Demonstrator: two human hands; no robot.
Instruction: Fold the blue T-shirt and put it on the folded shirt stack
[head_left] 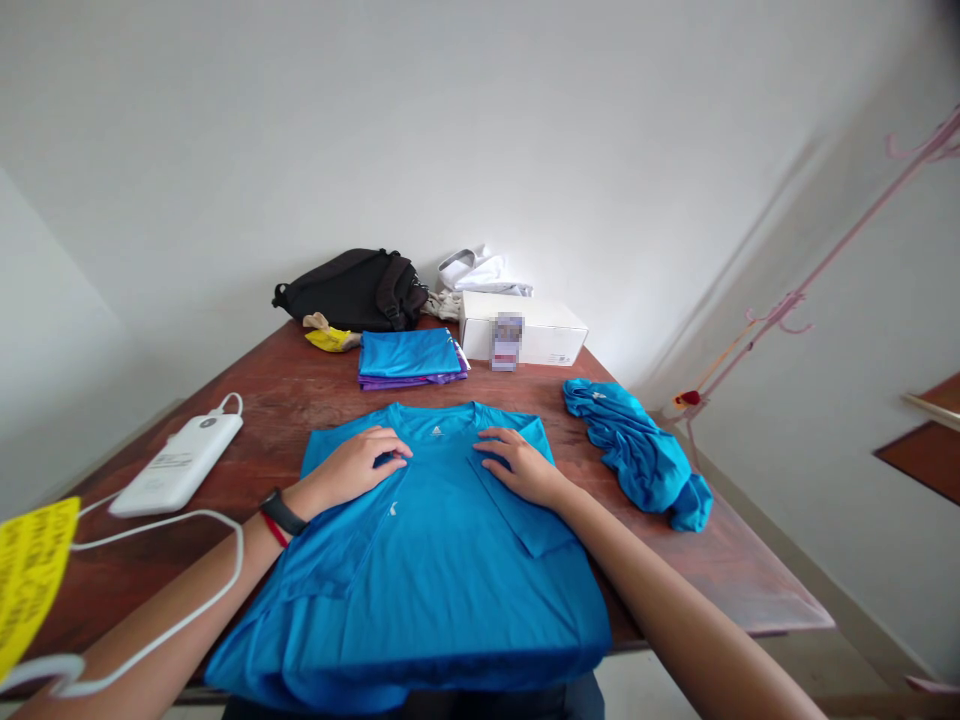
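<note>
A blue T-shirt (435,570) lies spread on the brown wooden table (300,395), collar away from me, with both sleeves folded inward over the chest. My left hand (360,465) rests flat on the shirt left of the collar, fingers stretched out, a black band on its wrist. My right hand (521,465) lies flat on the folded-in right sleeve, fingers apart. Neither hand holds anything.
A folded stack of blue and purple shirts (411,358) sits behind the shirt. A crumpled blue shirt (637,450) lies at right. A white power bank (180,462) with cable lies left. A black bag (352,288), white box (525,328), and yellow item (330,338) stand at the back.
</note>
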